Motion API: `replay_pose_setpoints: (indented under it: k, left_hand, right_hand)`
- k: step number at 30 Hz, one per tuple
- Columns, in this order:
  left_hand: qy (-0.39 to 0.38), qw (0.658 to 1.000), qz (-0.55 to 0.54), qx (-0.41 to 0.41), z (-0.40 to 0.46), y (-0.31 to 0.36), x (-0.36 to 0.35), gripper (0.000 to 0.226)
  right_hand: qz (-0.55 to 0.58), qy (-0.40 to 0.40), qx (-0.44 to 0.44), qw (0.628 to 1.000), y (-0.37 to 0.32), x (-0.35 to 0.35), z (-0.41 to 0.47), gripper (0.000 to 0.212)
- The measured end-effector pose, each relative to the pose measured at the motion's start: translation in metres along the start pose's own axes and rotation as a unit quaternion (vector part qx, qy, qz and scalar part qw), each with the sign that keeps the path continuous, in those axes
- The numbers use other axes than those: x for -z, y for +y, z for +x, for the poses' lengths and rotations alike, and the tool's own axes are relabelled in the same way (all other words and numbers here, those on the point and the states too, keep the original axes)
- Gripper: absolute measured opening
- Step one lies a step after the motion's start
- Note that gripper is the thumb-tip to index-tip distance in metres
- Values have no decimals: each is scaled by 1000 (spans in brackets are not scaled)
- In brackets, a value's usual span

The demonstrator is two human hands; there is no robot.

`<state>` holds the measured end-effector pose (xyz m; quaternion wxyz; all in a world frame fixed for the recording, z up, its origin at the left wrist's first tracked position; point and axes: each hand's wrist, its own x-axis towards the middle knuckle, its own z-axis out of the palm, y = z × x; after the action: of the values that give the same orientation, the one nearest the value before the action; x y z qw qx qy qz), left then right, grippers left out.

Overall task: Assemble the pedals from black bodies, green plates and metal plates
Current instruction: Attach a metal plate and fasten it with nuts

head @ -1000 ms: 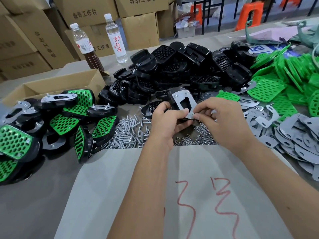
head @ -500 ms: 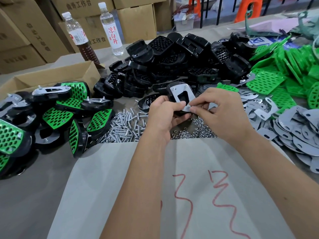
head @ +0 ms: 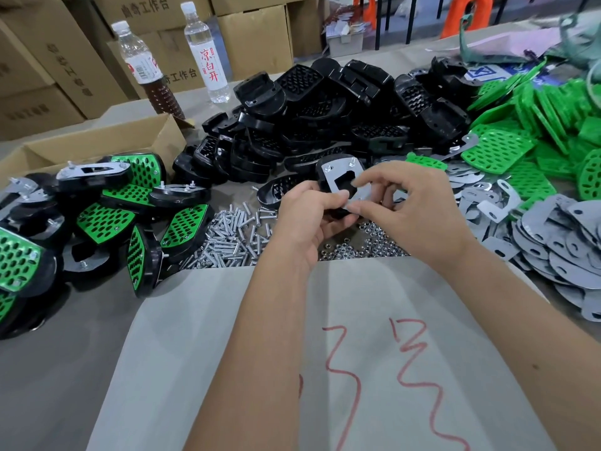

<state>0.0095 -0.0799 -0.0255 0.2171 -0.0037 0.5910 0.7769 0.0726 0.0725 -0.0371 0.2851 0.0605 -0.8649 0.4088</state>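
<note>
Since half a second ago we see little change: both hands stay on the same pedal [head: 338,187], the right thumb and forefinger now pinched nearer its lower edge. Our left hand [head: 305,219] grips the black body from below, fingers curled round it, thumb on the metal plate [head: 341,177] that faces up with two bolt ends standing at its top corners. Our right hand [head: 413,206] pinches something small at the plate's near edge; we cannot tell what.

Around the held pedal: black bodies [head: 325,102] heaped at 12 o'clock, green plates [head: 497,151] at 2, loose metal plates [head: 553,242] at 3, nuts [head: 364,247] just beneath the hands, bolts [head: 234,236] at 8, finished pedals [head: 107,219] at 9 beside a cardboard box [head: 97,141]. Two bottles [head: 208,53] stand at 11. Grey paper [head: 292,369] with red scrawl lies at 6.
</note>
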Motion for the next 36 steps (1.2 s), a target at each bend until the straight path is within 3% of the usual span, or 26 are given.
replay_pose_setpoints:
  k: [3, 6, 10, 14, 16, 19, 21, 22, 24, 26, 29, 33, 36]
  left_hand:
    - [20, 1000, -18, 0, 0, 0, 0, 11]
    - [32, 999, -44, 8, 0, -1, 0, 15]
    - [36, 998, -60, 5, -1, 0, -1, 19]
    - [39, 995, -93, 16, 0, 0, 1, 20]
    - [38, 994, -100, 20, 1, 0, 2, 22]
    - [31, 995, -97, 14, 0, 0, 1, 26]
    - [28, 995, -95, 3, 1, 0, 1, 27]
    - [28, 995, -93, -3, 1, -1, 1, 26]
    - [34, 996, -79, -10, 1, -2, 0, 24]
    - [38, 998, -58, -8, -1, -3, -4, 22]
    - [55, 997, -45, -19, -3, -4, -9, 18]
    - [65, 994, 17, -84, -3, -6, -8, 37]
    - [81, 988, 65, -118, -6, -5, -10, 39]
  right_hand:
    - [38, -9, -17, 999, -2, 0, -1, 5]
    - [82, 57, -46, 994, 1, 4, -1, 52]
    - [106, 16, -59, 992, -5, 7, -4, 43]
    - [165, 23, -95, 981, -2, 8, -5, 69]
    - [172, 49, -81, 980, 0, 9, -5, 61]
    - [190, 38, -73, 978, -3, 8, -3, 9]
    - [216, -1, -67, 974, -3, 6, -3, 45]
    - [221, -12, -66, 973, -2, 4, -3, 53]
    - [226, 3, -67, 972, -2, 3, -3, 45]
    - [227, 76, -91, 967, 3, 6, -2, 24]
    - [118, 114, -54, 985, 6, 7, -3, 13]
    - [-57, 20, -5, 998, 3, -5, -2, 23]
    - [-94, 2, 2, 996, 3, -7, 1, 29]
